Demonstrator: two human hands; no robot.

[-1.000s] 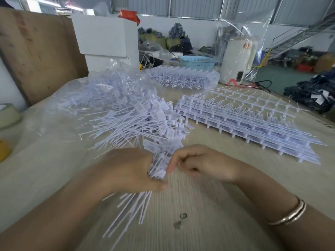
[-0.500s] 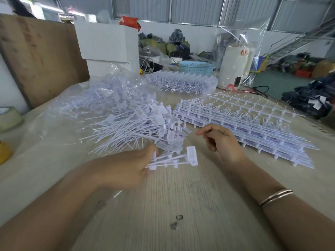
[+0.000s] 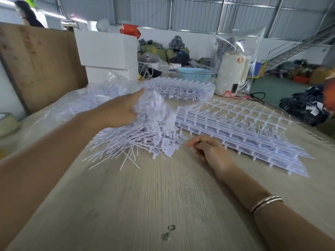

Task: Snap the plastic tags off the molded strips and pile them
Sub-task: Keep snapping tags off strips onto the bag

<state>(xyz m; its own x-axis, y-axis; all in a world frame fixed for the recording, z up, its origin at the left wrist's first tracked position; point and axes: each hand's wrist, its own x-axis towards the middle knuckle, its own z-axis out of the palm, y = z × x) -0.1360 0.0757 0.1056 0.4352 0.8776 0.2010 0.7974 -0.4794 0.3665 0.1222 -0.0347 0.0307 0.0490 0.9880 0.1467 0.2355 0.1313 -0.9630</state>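
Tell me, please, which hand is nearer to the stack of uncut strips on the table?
Right. The right hand rests on the table right beside the near edge of the stack of strips. The left hand is raised over the pile of loose tags, further from it.

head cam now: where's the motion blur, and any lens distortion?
Head view: heaviest blur on the left hand and the smeared white tags beside it; whether they are held or falling can't be told. The right hand and tag pile are softer than sharp, the tabletop grain streaked. Wide-angle bowing shows in the stair rail at the edge.
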